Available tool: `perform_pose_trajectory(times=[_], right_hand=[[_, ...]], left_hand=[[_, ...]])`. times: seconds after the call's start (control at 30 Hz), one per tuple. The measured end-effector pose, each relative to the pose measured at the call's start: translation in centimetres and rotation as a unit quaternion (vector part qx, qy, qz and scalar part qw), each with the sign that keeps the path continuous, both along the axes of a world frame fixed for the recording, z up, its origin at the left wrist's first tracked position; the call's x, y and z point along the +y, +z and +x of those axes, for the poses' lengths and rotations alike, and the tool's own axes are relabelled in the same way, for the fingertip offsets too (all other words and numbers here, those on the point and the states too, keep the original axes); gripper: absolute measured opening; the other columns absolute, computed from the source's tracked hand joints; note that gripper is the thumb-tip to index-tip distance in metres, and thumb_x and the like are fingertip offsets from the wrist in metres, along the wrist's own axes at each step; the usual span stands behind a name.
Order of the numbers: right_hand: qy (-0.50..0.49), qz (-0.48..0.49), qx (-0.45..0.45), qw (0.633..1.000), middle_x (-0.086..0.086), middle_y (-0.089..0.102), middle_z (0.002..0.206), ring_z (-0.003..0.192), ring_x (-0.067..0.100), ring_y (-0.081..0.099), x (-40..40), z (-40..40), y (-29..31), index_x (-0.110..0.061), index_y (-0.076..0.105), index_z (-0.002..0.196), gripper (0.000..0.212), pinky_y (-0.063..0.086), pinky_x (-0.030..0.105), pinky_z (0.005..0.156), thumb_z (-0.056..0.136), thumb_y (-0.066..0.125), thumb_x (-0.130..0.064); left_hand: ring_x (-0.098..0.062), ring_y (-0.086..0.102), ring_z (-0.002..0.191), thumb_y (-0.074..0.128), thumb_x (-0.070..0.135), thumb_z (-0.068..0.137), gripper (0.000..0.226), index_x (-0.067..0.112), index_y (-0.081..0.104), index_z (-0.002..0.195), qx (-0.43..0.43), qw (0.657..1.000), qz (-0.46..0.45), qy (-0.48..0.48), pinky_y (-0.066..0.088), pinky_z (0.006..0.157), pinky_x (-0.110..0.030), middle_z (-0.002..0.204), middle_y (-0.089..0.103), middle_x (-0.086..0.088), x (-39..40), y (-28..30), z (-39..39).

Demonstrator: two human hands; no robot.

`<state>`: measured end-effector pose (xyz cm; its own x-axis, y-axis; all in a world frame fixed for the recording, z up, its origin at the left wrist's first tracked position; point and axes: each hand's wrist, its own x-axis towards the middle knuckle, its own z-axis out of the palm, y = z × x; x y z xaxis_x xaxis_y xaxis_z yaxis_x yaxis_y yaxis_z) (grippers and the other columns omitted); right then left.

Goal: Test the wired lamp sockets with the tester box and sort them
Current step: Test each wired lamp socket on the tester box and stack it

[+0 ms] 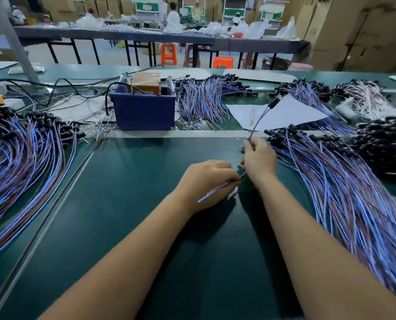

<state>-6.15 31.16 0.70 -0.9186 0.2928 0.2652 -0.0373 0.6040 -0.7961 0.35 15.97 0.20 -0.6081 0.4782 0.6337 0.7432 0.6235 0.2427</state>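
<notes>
At the centre of the frame, over the green bench, I saw my left hand curled round the wire ends of one wired lamp socket, while my right hand pinched its wires higher up. The socket rose toward the upper right; the blue tester box sat left of centre, well apart.
</notes>
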Motion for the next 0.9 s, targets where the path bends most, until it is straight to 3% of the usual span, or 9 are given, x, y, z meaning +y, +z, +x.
perform_pose_trajectory(times=[0.07,0.2,0.37,0.5,0.6,0.73,0.9], right_hand=[[-0.018,0.106,-0.031,0.994,0.02,0.065,0.09,0.087,0.036,0.06,3.5,0.3,0.7,-0.012,0.046,0.073,0.03,0.039,0.036,0.067,0.101,0.046,-0.024],[-0.068,0.244,-0.071,0.965,0.018,0.06,0.091,0.085,0.036,0.056,8.7,1.1,2.4,-0.01,0.049,0.081,0.028,0.039,0.038,0.066,0.102,0.042,-0.026],[-0.125,0.359,-0.107,0.919,0.015,0.065,0.103,0.088,0.035,0.059,12.5,2.0,3.3,-0.008,0.059,0.1,0.023,0.039,0.035,0.066,0.102,0.043,-0.025],[-0.132,0.388,-0.126,0.903,0.017,0.059,0.12,0.11,0.036,0.054,12.3,2.8,3.2,-0.01,0.057,0.118,0.029,0.041,0.038,0.076,0.1,0.046,-0.029],[-0.125,0.438,-0.065,0.888,0.021,0.051,0.128,0.117,0.037,0.045,9.4,3.1,3.2,-0.008,0.053,0.124,0.034,0.039,0.041,0.091,0.097,0.046,-0.029],[-0.039,0.395,-0.004,0.918,0.017,0.052,0.126,0.117,0.035,0.044,2.1,2.8,3.0,-0.011,0.051,0.128,0.038,0.036,0.041,0.095,0.095,0.048,-0.03],[0.148,0.242,-0.047,0.958,0.014,0.047,0.135,0.127,0.032,0.039,-8.5,2.5,1.6,-0.017,0.048,0.136,0.042,0.035,0.041,0.102,0.096,0.048,-0.032]], left_hand=[[-0.023,0.063,0.072,0.07,0.017,0.086,0.004,0.018,0.074,0.083,0.027,0.999,-0.026,-0.03,0.052,0.056,-0.035,0.077,0.067,0.002,2.2,0.2,0.2],[-0.025,0.065,0.084,0.065,0.013,0.09,0.014,0.017,0.076,0.098,-0.017,0.995,-0.036,-0.092,0.053,0.064,-0.038,0.09,0.072,0.0,6.7,0.5,0.9],[-0.024,0.059,0.108,0.058,0.008,0.09,0.039,0.024,0.066,0.125,-0.087,0.985,-0.091,-0.121,0.04,0.093,-0.032,0.112,0.071,-0.001,10.5,0.3,1.8],[-0.026,0.06,0.102,0.06,0.01,0.09,0.029,0.019,0.071,0.116,-0.131,0.986,-0.051,-0.091,0.044,0.088,-0.031,0.103,0.072,-0.002,9.1,0.0,1.5],[-0.02,0.061,0.094,0.064,0.012,0.088,0.02,0.02,0.076,0.102,-0.189,0.981,0.042,-0.015,0.047,0.084,-0.029,0.091,0.073,0.002,6.6,-0.2,0.9],[-0.011,0.066,0.089,0.06,0.017,0.087,0.021,0.027,0.074,0.097,-0.247,0.948,0.151,0.132,0.049,0.083,-0.025,0.089,0.072,0.01,1.6,0.0,-1.0],[-0.019,0.06,0.1,0.052,0.021,0.089,0.04,0.025,0.059,0.127,-0.25,0.892,0.216,0.307,0.043,0.082,-0.028,0.108,0.068,0.002,-7.0,0.4,-2.8]])
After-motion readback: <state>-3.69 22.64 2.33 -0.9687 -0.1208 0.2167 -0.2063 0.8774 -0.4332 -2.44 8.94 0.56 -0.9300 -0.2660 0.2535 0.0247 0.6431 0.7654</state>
